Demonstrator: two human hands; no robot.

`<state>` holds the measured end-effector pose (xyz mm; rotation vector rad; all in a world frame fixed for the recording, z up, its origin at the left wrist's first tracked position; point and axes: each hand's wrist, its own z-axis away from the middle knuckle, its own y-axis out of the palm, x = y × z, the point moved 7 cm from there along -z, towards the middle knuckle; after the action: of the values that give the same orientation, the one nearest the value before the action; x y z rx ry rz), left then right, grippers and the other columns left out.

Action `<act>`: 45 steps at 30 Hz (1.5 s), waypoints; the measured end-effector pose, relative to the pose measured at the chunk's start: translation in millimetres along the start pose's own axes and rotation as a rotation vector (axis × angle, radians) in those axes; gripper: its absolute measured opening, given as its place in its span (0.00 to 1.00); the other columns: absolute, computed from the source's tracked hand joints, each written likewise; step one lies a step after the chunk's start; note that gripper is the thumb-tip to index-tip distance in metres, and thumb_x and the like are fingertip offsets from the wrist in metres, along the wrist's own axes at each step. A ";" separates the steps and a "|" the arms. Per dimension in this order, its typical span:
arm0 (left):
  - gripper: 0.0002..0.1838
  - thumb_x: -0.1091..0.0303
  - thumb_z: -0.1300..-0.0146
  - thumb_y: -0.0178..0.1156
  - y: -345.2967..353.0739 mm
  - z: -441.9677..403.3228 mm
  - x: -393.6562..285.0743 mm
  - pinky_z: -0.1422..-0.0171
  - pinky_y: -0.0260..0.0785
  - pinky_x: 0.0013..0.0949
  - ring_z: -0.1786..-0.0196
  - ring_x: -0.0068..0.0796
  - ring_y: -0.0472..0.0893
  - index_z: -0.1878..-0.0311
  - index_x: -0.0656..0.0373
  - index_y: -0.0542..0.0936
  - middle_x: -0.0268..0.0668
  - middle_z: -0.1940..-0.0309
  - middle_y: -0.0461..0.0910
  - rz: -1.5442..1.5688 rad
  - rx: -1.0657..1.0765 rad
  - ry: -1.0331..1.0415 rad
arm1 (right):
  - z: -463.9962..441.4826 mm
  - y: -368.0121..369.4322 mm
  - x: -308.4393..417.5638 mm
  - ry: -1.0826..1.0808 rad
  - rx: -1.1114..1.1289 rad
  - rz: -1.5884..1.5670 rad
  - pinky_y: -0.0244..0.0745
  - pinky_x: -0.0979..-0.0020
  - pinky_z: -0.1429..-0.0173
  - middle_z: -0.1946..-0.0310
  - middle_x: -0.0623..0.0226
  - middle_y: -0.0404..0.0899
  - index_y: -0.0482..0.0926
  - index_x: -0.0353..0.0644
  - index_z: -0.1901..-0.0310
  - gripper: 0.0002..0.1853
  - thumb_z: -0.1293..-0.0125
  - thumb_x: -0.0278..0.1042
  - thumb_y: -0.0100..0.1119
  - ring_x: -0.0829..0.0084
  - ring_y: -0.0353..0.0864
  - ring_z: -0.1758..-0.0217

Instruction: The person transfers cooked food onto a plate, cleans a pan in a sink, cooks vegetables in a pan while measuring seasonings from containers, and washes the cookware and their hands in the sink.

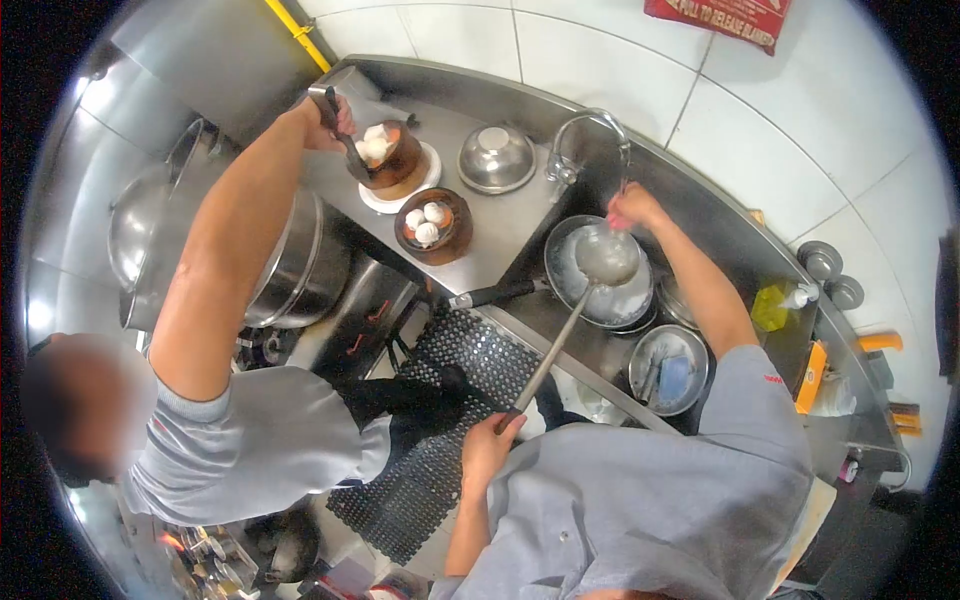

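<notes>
My left hand is closed round the long handle of a large metal ladle. The ladle's bowl rests in or over a pan of cloudy, foamy water in the sink. A black handle sticks out from the pan to the left, over the sink's edge. Just above the ladle's bowl, under the faucet, my right hand is closed, with something small and pink-red, partly hidden, at its fingers. Its exact kind is blurred.
On the left, a co-worker's hand grips tongs at a steamer basket of white buns. Another bun basket and an upturned metal bowl share the counter. A metal basin with a blue sponge sits in the sink.
</notes>
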<state>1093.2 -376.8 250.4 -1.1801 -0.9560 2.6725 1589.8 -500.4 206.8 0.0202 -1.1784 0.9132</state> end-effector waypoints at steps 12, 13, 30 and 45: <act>0.25 0.48 0.42 0.63 10.9 5.6 8.0 0.60 0.71 0.35 0.66 0.38 0.83 0.57 0.65 0.83 0.47 0.71 0.83 0.165 0.013 -0.036 | -0.8 49.4 53.5 -0.034 0.175 -0.460 0.81 0.63 0.51 0.54 0.44 0.80 0.71 0.23 0.47 0.20 0.35 0.30 0.55 0.58 0.84 0.55; 0.25 0.49 0.42 0.64 11.0 6.4 9.0 0.60 0.71 0.35 0.67 0.36 0.83 0.57 0.65 0.83 0.46 0.71 0.83 0.113 0.021 -0.059 | -5.2 58.2 52.8 0.006 0.165 -0.511 0.80 0.61 0.48 0.53 0.43 0.78 0.70 0.23 0.46 0.21 0.35 0.31 0.56 0.56 0.83 0.53; 0.18 0.65 0.50 0.67 -48.3 -2.8 -37.4 0.65 0.72 0.38 0.67 0.35 0.79 0.53 0.49 0.81 0.32 0.68 0.78 -0.579 -0.721 0.501 | 60.3 -21.5 81.9 -0.219 0.070 -0.185 0.81 0.73 0.57 0.65 0.60 0.84 0.80 0.33 0.58 0.14 0.33 0.37 0.57 0.73 0.84 0.65; 0.17 0.67 0.55 0.70 -84.8 112.1 66.1 0.65 0.73 0.35 0.68 0.33 0.80 0.57 0.48 0.84 0.30 0.70 0.81 -0.286 -0.835 0.332 | 102.8 -0.5 83.3 -0.320 -0.300 -0.046 0.60 0.79 0.73 0.80 0.77 0.73 0.77 0.47 0.74 0.19 0.38 0.55 0.62 0.83 0.69 0.77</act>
<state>954.4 -346.6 313.2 -1.3793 -2.0583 1.7811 1516.5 -497.8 316.9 -0.0509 -1.5985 0.7007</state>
